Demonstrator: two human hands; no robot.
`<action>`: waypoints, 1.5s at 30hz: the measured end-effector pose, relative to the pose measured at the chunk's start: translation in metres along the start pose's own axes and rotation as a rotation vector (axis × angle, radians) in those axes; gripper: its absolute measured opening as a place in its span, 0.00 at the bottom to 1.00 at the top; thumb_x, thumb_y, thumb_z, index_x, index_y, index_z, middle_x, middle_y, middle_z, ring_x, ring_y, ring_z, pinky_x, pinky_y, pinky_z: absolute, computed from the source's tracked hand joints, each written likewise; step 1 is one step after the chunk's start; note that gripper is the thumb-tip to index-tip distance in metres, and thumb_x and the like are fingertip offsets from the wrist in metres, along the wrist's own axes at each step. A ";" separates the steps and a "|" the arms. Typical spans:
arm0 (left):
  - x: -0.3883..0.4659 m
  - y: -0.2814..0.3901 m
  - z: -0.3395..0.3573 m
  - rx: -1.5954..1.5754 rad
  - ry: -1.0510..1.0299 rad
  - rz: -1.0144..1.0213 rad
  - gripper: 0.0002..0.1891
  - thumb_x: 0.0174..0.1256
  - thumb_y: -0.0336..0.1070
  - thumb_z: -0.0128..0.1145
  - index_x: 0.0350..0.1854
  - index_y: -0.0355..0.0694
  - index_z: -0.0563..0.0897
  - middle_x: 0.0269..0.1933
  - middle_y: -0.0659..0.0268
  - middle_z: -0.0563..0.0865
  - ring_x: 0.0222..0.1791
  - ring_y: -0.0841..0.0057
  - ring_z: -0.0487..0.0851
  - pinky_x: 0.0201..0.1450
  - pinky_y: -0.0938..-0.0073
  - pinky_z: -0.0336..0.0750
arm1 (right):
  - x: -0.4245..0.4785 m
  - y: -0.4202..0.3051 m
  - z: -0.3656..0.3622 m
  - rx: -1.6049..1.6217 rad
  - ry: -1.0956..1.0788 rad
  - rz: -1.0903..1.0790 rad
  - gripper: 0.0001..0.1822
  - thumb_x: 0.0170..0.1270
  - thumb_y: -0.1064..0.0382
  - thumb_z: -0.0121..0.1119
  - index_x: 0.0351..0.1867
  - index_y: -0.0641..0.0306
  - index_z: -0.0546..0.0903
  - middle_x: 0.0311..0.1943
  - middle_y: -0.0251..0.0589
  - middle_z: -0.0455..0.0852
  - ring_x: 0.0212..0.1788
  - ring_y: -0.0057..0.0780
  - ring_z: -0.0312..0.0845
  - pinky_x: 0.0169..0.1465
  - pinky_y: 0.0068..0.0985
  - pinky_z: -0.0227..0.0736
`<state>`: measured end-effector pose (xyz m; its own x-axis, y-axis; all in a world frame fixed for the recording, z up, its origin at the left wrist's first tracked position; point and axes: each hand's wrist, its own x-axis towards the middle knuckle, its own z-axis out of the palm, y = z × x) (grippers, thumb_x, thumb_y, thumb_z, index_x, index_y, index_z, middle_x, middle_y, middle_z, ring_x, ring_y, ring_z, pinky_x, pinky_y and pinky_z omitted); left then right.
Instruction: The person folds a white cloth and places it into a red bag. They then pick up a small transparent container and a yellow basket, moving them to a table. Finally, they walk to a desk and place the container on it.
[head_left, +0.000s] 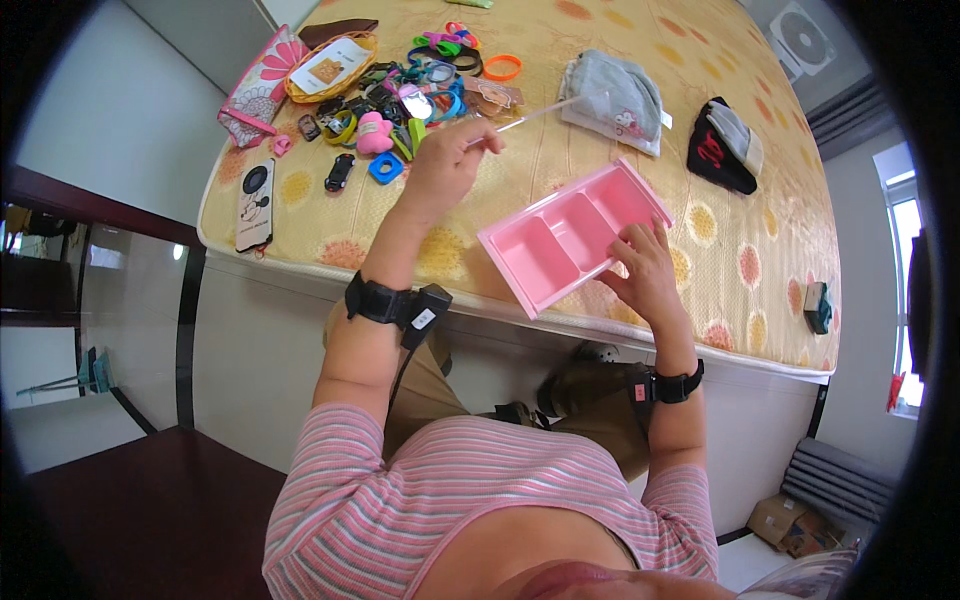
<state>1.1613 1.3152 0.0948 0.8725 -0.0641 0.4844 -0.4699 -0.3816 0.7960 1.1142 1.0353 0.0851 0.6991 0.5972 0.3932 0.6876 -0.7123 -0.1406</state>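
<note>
My left hand (450, 161) is pinching a thin clear plastic panel (536, 114), seen nearly edge-on, that reaches right towards folded grey clothing (613, 97). My right hand (643, 270) grips the near right side of a pink plastic box (541, 259) with three compartments, whose bare floors show. The box slants over the front edge of a floral mattress (720, 277). Left of my left hand lie a pink plush toy (373, 133), a blue square ring (386, 169) and a black toy car (340, 172).
A heap of wristbands and small trinkets (439, 75) spreads at the back left, beside a wicker basket (367, 56) and a flowered pouch (259, 94). A Mickey Mouse case (256, 206) lies near the left edge. Black and grey cloth (721, 146) and a small packet (817, 307) lie to the right.
</note>
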 end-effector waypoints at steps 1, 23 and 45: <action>0.000 -0.001 0.000 0.005 -0.007 0.008 0.05 0.53 0.22 0.47 0.27 0.36 0.76 0.27 0.62 0.80 0.28 0.72 0.78 0.34 0.78 0.71 | 0.000 0.001 0.001 -0.003 -0.002 0.008 0.16 0.34 0.63 0.68 0.25 0.58 0.74 0.28 0.35 0.69 0.38 0.34 0.69 0.58 0.41 0.54; 0.005 -0.092 -0.033 0.872 -0.071 -0.351 0.25 0.39 0.52 0.64 0.45 0.55 0.76 0.50 0.57 0.65 0.49 0.53 0.66 0.48 0.59 0.68 | -0.046 0.081 -0.021 -0.311 -0.096 0.778 0.09 0.43 0.60 0.61 0.22 0.63 0.79 0.27 0.47 0.78 0.31 0.46 0.75 0.35 0.37 0.69; -0.004 -0.031 0.030 0.092 -0.407 -0.035 0.19 0.45 0.35 0.59 0.45 0.46 0.77 0.42 0.58 0.75 0.44 0.66 0.75 0.48 0.72 0.69 | -0.027 0.070 -0.045 -0.346 0.210 0.529 0.17 0.51 0.53 0.60 0.37 0.64 0.78 0.35 0.46 0.80 0.40 0.42 0.75 0.45 0.32 0.68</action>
<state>1.1766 1.3000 0.0576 0.8780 -0.4017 0.2604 -0.4415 -0.4692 0.7648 1.1345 0.9530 0.1058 0.8478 0.0755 0.5250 0.1356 -0.9878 -0.0770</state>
